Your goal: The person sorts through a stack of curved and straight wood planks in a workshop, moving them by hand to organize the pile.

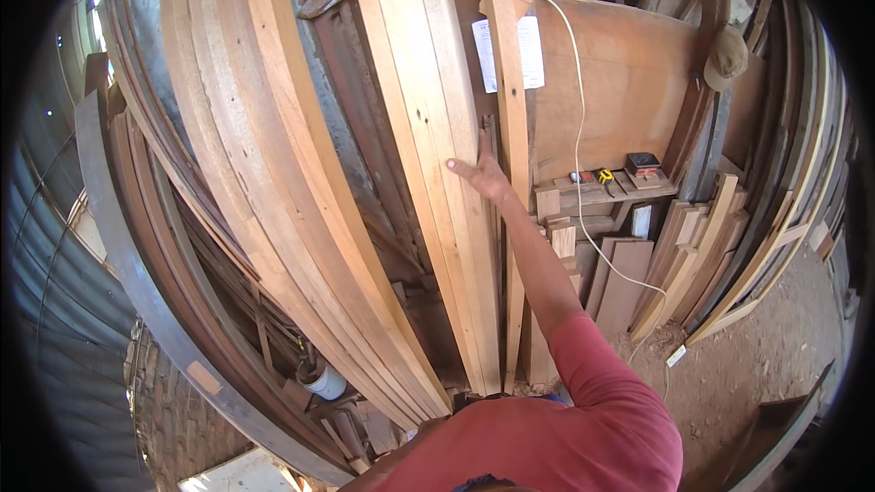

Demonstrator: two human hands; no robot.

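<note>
The right hand [485, 178] is open against the pale wooden planks [442, 210], thumb spread across their face and fingers near the right edge, likely steadying them; the left hand is out of view. The planks appear stood on end, probably to save space. Farther back, a ledge [597, 199] carries a yellow-handled tool [605, 178], presumably kept off the dirt floor [756, 355].

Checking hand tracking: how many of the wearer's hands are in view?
1: the right hand, near picture centre, against pale wooden planks. The left hand is out of sight, possibly hidden.
</note>
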